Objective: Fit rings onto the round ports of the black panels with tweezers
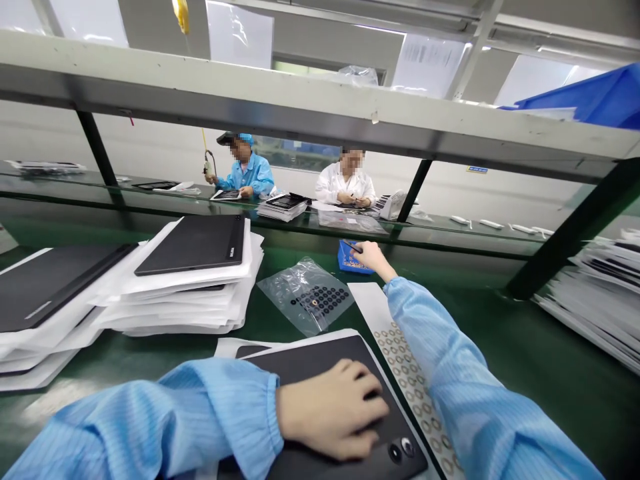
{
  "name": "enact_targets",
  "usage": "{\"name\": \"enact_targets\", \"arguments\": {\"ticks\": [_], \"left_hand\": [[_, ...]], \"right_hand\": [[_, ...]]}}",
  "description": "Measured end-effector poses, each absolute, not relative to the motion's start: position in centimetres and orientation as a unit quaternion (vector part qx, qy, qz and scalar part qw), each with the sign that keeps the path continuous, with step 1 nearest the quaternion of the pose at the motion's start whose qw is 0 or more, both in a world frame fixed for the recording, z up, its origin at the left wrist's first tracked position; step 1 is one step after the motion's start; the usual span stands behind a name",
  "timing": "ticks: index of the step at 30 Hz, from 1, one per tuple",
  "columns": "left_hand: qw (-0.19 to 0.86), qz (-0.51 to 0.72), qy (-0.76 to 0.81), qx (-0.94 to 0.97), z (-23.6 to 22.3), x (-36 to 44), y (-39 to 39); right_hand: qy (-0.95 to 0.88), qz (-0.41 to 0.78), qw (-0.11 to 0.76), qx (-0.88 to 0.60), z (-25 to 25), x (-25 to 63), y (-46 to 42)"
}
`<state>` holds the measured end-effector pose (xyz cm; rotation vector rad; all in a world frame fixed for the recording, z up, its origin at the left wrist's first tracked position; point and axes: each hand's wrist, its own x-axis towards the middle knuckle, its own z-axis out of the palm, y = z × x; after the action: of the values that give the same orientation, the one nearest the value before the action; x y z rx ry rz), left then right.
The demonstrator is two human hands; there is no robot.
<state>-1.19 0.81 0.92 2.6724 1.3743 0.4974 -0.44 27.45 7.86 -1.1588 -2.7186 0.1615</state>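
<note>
My left hand [330,410] lies curled on a black tablet [320,367] at the bottom of the view, pressing on its face near several round lens-like rings [401,450]. My right hand [373,259] reaches forward over the green bench, pinching a thin dark tool [351,246] at the edge of a small blue box [353,261]. Under my right forearm lies a long white sheet of small ring-shaped stickers [410,377]. A clear plastic bag [306,297] holding black round pads sits between the hands and the stacks.
Black tablets on white sheets stand in stacks [193,273] at the left, and a pile of white sheets [595,300] lies at the right. A glass shelf [300,220] on dark posts crosses the bench. Beyond it, two seated co-workers [295,177] handle items. A blue bin [585,97] sits overhead.
</note>
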Motion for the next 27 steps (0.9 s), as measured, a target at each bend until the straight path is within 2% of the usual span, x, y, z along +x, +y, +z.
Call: {"name": "enact_targets", "arguments": {"ticks": [7,12,20,24,27], "left_hand": [[0.121,0.269,0.706,0.644,0.3,-10.4,1.7],[0.250,0.273,0.796,0.479,-0.6,-15.3,2.4],[0.462,0.314,0.754,0.347,-0.5,-15.7,2.9],[0.512,0.419,0.686,0.301,-0.2,-14.9,2.8],[0.506,0.518,0.631,0.276,-0.3,-14.1,3.3]], "right_hand": [[-0.963,0.164,0.057,-0.207,5.4,-2.4,19.5],[-0.957,0.202,0.089,-0.189,3.0,-3.9,16.6],[-0.943,0.247,0.098,-0.201,1.2,-4.4,17.6],[-0.925,0.305,0.112,-0.198,1.8,-4.0,18.0],[-0.916,0.330,0.122,-0.191,2.2,-3.7,18.1]]}}
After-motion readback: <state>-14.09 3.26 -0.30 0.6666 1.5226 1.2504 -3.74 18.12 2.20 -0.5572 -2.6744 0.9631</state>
